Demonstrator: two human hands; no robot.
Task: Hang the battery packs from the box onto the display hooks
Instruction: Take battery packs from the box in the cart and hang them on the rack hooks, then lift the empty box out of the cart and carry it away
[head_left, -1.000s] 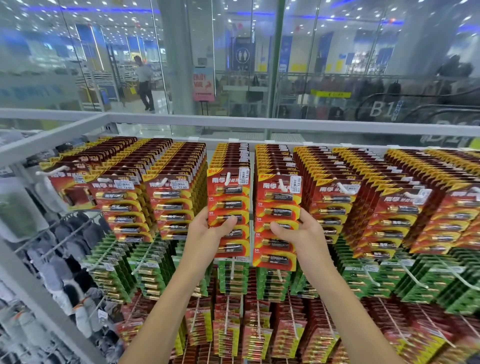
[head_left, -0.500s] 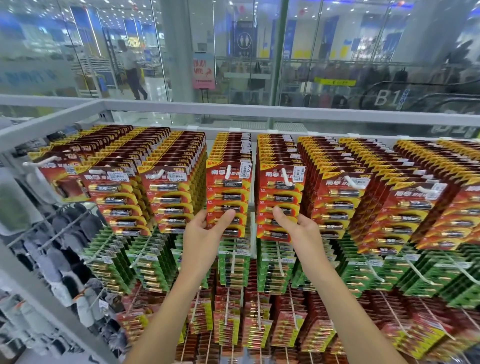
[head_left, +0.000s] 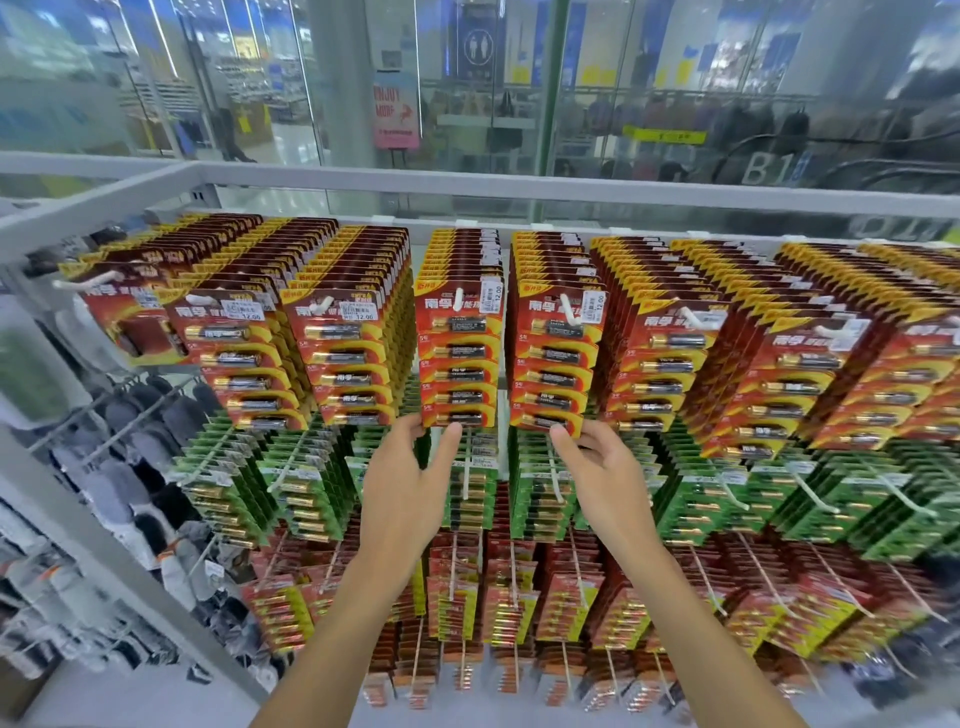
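bright, even store lighting; motion blur and wide-angle bending toward edges.

Grey socks (head_left: 119, 467) hang on the rack (head_left: 72, 428) at left, and behind the glass (head_left: 649, 78) a pink sign (head_left: 396, 111) stands near a blue restroom sign (head_left: 478, 47).

The red packs (head_left: 460, 358) are glossy printed card with clear plastic blisters that catch the light. The batteries (head_left: 465, 325) inside have dark wraps and brassy metal ends. The labels (head_left: 491, 293) on the packs are matt white paper. The hooks (head_left: 458, 299) look smooth and white; whether coated metal or plastic cannot be told. The green packs (head_left: 540, 499) below are the same shiny card. The far rail (head_left: 467, 182) looks like matt, pale painted metal. The socks (head_left: 130, 467) at left are soft knitted cloth. The far glass (head_left: 623, 78) is smooth and reflective.
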